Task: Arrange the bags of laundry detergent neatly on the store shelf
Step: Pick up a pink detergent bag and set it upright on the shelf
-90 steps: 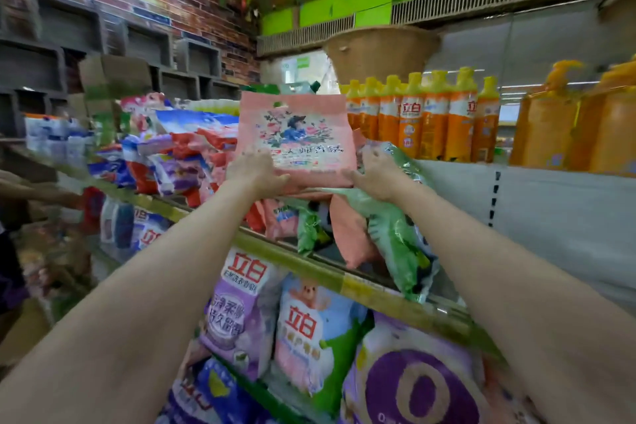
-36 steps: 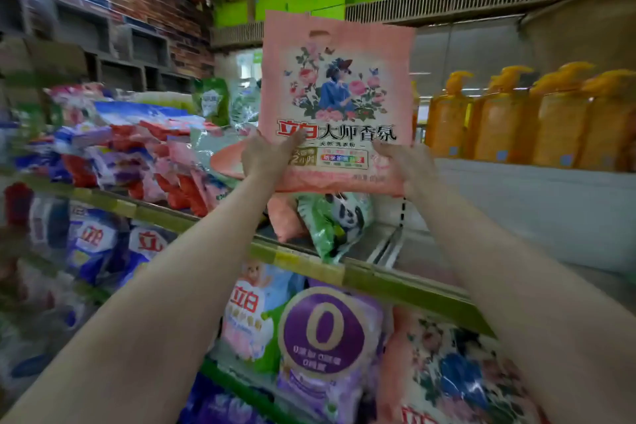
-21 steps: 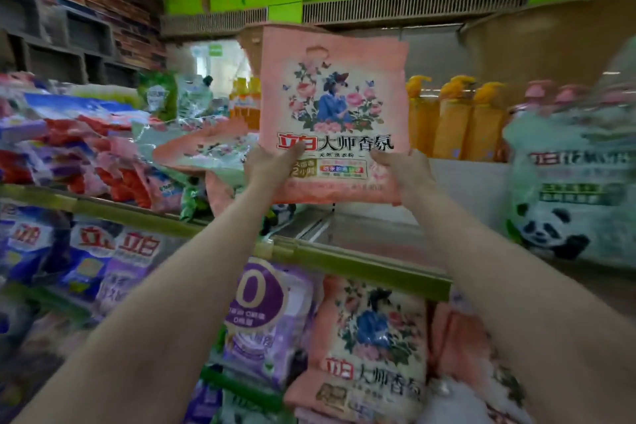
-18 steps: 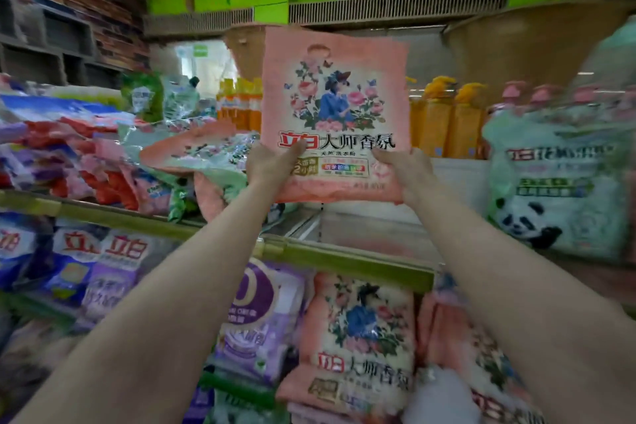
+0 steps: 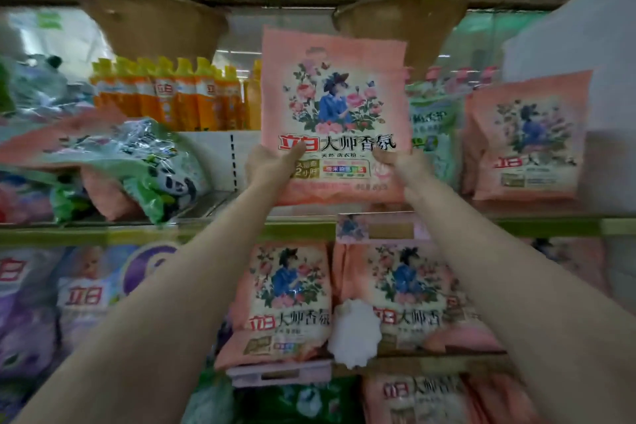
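Both hands were raised to the upper shelf (image 5: 309,229), and a pink bag (image 5: 335,107) was held upright between them by its lower corners. The left hand (image 5: 272,163) was closed on the bottom left corner, thumb laid across the printed front; the right hand (image 5: 399,163) was clamped on the bottom right corner in the same way. The bag's lower edge was kept just above the shelf board, in the gap at mid-shelf.

To the left of that gap, a heap of green panda bags (image 5: 155,169) and pink ones was seen lying tilted and crumpled, spilling toward the open space. To the right, a second pink bag (image 5: 526,141) was stood upright, with a pale green bag (image 5: 433,134) partly hidden between it and the held one. Orange bottles (image 5: 172,96) were ranged behind a white divider (image 5: 216,158) at the back. Two woven baskets (image 5: 155,21) were hung above. On the lower shelf, more pink bags (image 5: 289,299) were set upright, and purple bags (image 5: 31,303) were placed to their left.
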Demonstrator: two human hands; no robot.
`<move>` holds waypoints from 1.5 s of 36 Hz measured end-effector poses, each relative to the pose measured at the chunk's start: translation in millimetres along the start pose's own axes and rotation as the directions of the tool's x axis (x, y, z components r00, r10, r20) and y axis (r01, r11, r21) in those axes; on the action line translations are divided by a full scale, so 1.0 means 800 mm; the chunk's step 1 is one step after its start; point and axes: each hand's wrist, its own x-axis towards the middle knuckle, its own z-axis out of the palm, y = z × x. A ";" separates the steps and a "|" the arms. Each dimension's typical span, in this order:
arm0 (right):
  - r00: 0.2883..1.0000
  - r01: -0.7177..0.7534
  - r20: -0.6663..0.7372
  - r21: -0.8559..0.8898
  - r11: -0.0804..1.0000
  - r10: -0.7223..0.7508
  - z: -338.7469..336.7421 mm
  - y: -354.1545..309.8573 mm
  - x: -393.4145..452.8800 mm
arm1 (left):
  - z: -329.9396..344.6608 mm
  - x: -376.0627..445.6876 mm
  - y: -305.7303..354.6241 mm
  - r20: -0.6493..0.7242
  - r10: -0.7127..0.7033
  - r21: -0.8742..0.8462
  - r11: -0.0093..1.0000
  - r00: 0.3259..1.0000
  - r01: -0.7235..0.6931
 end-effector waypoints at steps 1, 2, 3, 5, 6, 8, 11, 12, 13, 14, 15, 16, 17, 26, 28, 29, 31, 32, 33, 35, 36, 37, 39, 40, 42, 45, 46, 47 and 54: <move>1.000 -0.002 -0.023 -0.005 1.000 0.001 -0.011 -0.003 -0.003 | 0.009 -0.005 0.002 0.025 -0.006 -0.009 1.000 1.000 0.007; 0.999 0.000 -0.045 -0.002 1.000 0.000 -0.022 -0.004 -0.003 | 0.019 -0.007 0.003 0.044 -0.013 -0.020 1.000 0.999 0.014; 0.998 0.006 -0.069 -0.002 1.000 -0.006 -0.033 -0.006 -0.006 | 0.028 -0.010 0.005 0.058 -0.023 -0.027 0.999 0.998 0.025; 0.993 0.025 -0.110 -0.023 0.999 -0.028 -0.054 -0.010 -0.009 | 0.050 -0.014 0.011 0.073 -0.024 -0.022 0.999 0.997 0.026; 0.992 0.021 -0.128 -0.022 1.000 -0.024 -0.065 -0.013 -0.010 | 0.061 -0.014 0.013 0.087 -0.018 -0.015 1.000 0.996 0.020; 0.990 0.024 -0.143 0.001 1.000 -0.024 -0.087 -0.021 -0.015 | 0.083 -0.022 0.020 0.123 -0.007 -0.004 1.000 0.992 0.008; 0.987 0.035 -0.157 -0.025 0.999 -0.039 -0.119 -0.032 -0.017 | 0.113 -0.036 0.029 0.179 -0.009 -0.032 0.999 0.984 0.015; 0.986 0.034 -0.165 -0.030 0.999 -0.039 -0.131 -0.033 -0.014 | 0.123 -0.039 0.031 0.198 -0.011 -0.046 0.999 0.980 0.020; 0.986 0.031 -0.161 -0.047 0.998 -0.038 -0.141 -0.034 -0.013 | 0.133 -0.041 0.033 0.225 -0.018 -0.074 0.997 0.974 0.035; 0.985 0.044 -0.162 -0.055 0.997 -0.053 -0.150 -0.035 -0.010 | 0.142 -0.041 0.034 0.262 -0.035 -0.102 0.993 0.964 0.063; 0.983 0.051 -0.175 -0.059 0.997 -0.060 -0.159 -0.036 -0.008 | 0.151 -0.042 0.036 0.311 -0.058 -0.112 0.989 0.949 0.097; 0.980 0.055 -0.186 -0.059 0.997 -0.065 -0.169 -0.035 -0.003 | 0.160 -0.045 0.039 0.365 -0.083 -0.102 0.987 0.927 0.128; 0.978 0.055 -0.198 -0.062 0.997 -0.066 -0.179 -0.035 0.000 | 0.170 -0.046 0.042 0.417 -0.103 -0.079 0.986 0.903 0.148; 0.969 0.059 -0.233 -0.113 0.992 -0.084 -0.300 -0.025 0.085 | 0.292 -0.064 0.041 0.460 -0.062 -0.106 0.987 0.886 0.124; 0.972 0.054 -0.222 -0.115 0.992 -0.078 -0.332 -0.019 0.114 | 0.325 -0.066 0.039 0.447 -0.004 -0.173 0.981 0.894 0.091; 0.973 0.060 -0.218 -0.104 0.993 -0.082 -0.347 -0.018 0.127 | 0.340 -0.068 0.039 0.449 0.012 -0.198 0.976 0.893 0.086; 0.976 0.068 -0.201 -0.094 0.993 -0.086 -0.375 -0.015 0.151 | 0.372 -0.069 0.042 0.456 0.020 -0.214 0.973 0.890 0.088; 0.979 0.071 -0.187 -0.088 0.994 -0.086 -0.387 -0.014 0.162 | 0.386 -0.069 0.043 0.462 0.017 -0.208 0.974 0.887 0.090; 0.980 0.073 -0.180 -0.080 0.994 -0.086 -0.404 -0.009 0.180 | 0.402 -0.068 0.044 0.462 0.025 -0.202 0.976 0.887 0.077; 0.983 0.063 -0.167 -0.063 0.996 -0.073 -0.434 0.000 0.210 | 0.432 -0.065 0.043 0.447 0.035 -0.176 0.983 0.894 0.050; 0.984 0.055 -0.167 -0.056 0.997 -0.064 -0.444 0.000 0.216 | 0.447 -0.065 0.042 0.439 0.032 -0.162 0.986 0.898 0.044; 0.983 0.047 -0.173 -0.050 0.998 -0.055 -0.444 -0.007 0.208 | 0.460 -0.066 0.040 0.436 0.032 -0.157 0.987 0.899 0.041; 0.981 0.014 -0.193 -0.063 0.998 -0.026 -0.448 -0.015 0.202 | 0.487 -0.067 0.034 0.433 0.018 -0.150 0.987 0.901 0.053; 0.980 -0.009 -0.198 -0.077 0.997 -0.006 -0.453 -0.014 0.205 | 0.499 -0.068 0.032 0.432 0.009 -0.142 0.988 0.902 0.058; 0.982 -0.034 -0.186 -0.076 0.997 0.020 -0.468 -0.006 0.218 | 0.519 -0.068 0.026 0.436 -0.010 -0.111 0.992 0.900 0.065; 0.982 -0.049 -0.184 -0.087 0.995 0.032 -0.494 0.011 0.238 | 0.546 -0.065 0.015 0.433 -0.018 -0.038 0.999 0.901 0.038; 0.979 -0.057 -0.198 -0.087 0.995 0.039 -0.502 0.020 0.244 | 0.552 -0.065 0.012 0.433 -0.012 0.012 1.000 0.901 0.008; 0.978 -0.063 -0.204 -0.087 0.994 0.044 -0.508 0.028 0.248 | 0.558 -0.064 0.007 0.429 -0.005 0.066 0.997 0.903 -0.026; 0.993 -0.041 -0.113 -0.075 0.996 0.033 -0.525 0.044 0.279 | 0.581 -0.044 0.005 0.433 -0.013 0.166 0.984 0.901 -0.065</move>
